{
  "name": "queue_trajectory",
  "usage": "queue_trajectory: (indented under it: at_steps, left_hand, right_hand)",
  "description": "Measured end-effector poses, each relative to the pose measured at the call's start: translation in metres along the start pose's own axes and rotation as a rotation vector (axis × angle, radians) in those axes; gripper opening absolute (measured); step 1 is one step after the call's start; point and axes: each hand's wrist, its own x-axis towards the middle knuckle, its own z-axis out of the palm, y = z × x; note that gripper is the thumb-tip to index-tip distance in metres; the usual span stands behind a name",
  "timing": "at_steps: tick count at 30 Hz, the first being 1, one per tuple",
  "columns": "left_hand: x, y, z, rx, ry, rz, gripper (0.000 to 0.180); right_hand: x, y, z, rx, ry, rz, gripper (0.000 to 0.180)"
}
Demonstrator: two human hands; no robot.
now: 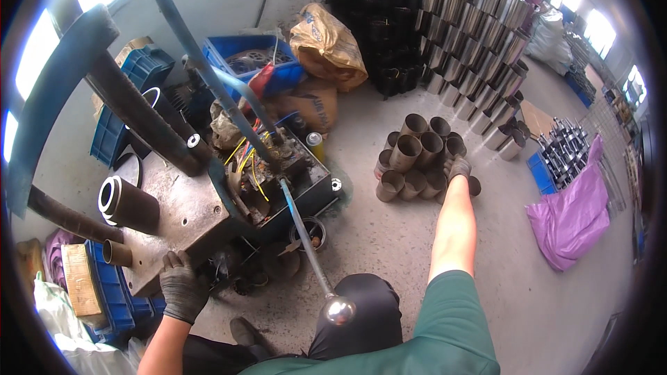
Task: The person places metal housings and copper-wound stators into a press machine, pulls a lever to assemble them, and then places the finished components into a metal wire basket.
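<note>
My right hand point(458, 168), in a dark glove, reaches out to a stack of short brown metal tubes point(405, 154) on the floor. Its fingers close on the rim of a metal tube point(455, 146) at the stack's right side. My left hand point(183, 289), gloved too, rests with fingers extended on the near edge of a worn steel machine table point(182, 201). Close to it on the table lies a small brown tube point(117, 253). Farther back stands a larger dark cylinder point(135, 207) with a white ring at its end.
A lever with a shiny ball knob point(340, 310) slants toward my knee from the machine. Loose coloured wires point(249, 161) show in its open housing. Shiny cylinders point(472, 35) stand stacked at the back. On the right are a purple sack point(570, 222) and a blue crate point(540, 172) of metal parts.
</note>
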Motion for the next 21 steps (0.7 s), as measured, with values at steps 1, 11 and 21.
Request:
queue_trajectory:
  at_steps: [1,11,21]
  left_hand:
    - [-0.001,-0.001,-0.001,0.008,-0.003,-0.013,0.073]
    - [-0.014,-0.02,-0.004,-0.064,0.145,0.084,0.07]
    - [-0.01,-0.05,-0.032,-0.396,-0.003,-0.008,0.038]
  right_hand:
    - [0.002,0.006,0.005,0.021,-0.047,-0.001,0.034]
    - [-0.014,0.163,-0.031,0.059,-0.762,0.089,0.021]
    - [-0.372,0.08,0.031,-1.256,-1.459,-1.067,0.047]
